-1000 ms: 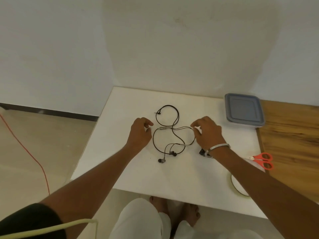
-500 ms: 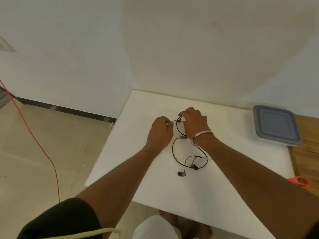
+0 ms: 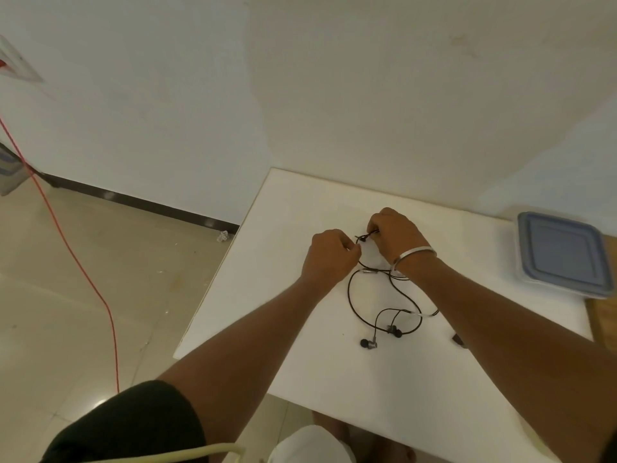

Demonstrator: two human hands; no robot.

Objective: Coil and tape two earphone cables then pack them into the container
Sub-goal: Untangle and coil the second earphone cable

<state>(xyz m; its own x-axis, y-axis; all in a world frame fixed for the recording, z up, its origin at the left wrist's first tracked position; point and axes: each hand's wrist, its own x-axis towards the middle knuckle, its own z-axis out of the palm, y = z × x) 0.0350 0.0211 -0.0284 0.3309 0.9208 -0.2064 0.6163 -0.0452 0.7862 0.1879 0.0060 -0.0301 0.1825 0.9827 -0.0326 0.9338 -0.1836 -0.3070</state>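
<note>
A black earphone cable [image 3: 354, 302] lies in loose loops on the white table [image 3: 267, 262], its two earbuds [image 3: 369, 344] at the near end. My right hand [image 3: 394, 238] pinches the cable's plug end at the far side of the loops. Just left of it, my left hand [image 3: 330, 255] is closed with its fingertips at the cable. A dark piece of a second earphone [image 3: 458, 339] shows beside my right forearm, mostly hidden. The container [image 3: 564, 255], with a blue-grey lid on, sits at the table's right edge.
The table's left edge drops to a tiled floor where a red cord [image 3: 83, 269] runs. White walls stand close behind the table. A wooden surface [image 3: 604, 325] adjoins the table at the right.
My right hand moved from the right side of the loops to the cable's far plug end and took hold of it. My left hand closed in beside it. The view swung left.
</note>
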